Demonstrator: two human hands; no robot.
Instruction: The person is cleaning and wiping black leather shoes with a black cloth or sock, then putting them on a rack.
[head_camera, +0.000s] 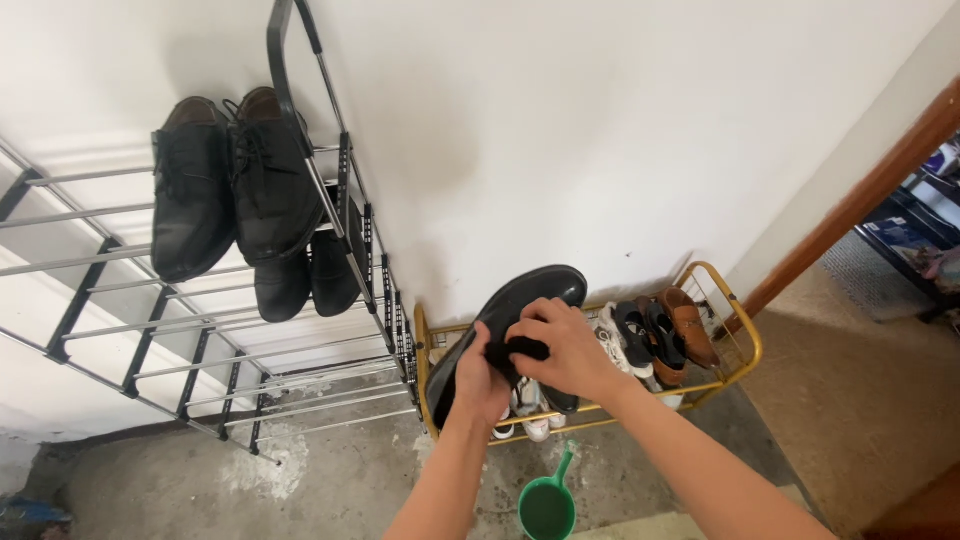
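A shiny black leather shoe (535, 290) is held up in front of me, toe pointing up and right. My left hand (482, 385) grips its lower side near the heel. My right hand (565, 345) lies over the middle of the shoe, pressing a small dark cloth (522, 350) against it. Both forearms reach in from the bottom of the view.
A tall black and silver shoe rack (345, 200) at left carries a pair of black lace-up shoes (235, 185) and another dark pair below. A low yellow wire rack (740, 340) against the white wall holds several shoes. A green scoop (548, 505) lies on the concrete floor. A doorway opens at right.
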